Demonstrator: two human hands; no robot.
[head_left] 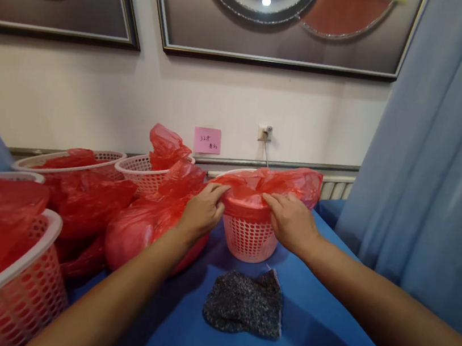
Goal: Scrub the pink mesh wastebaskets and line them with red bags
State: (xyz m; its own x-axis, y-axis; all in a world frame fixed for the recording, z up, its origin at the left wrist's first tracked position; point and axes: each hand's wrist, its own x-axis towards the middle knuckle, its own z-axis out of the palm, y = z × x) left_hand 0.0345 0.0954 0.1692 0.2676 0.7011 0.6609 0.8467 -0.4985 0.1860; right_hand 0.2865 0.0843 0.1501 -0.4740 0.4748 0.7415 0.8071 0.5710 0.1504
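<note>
A pink perforated plastic basket stands on the blue-covered table, with a red plastic bag lining it and folded over its rim. My left hand pinches the bag at the rim's left front. At the right front, my right hand grips the bag's edge between thumb and fingers. The bag's loose top bulges out behind my right hand. In front of the basket lies a dark grey speckled piece of fabric, touched by neither hand. The basket's inside is hidden by the bag.
A filled red bag sits left of the basket. Farther left are several baskets with red bags, including a large white-rimmed basket close by. Behind are a radiator, a wall socket and a pink note. A blue curtain hangs at right.
</note>
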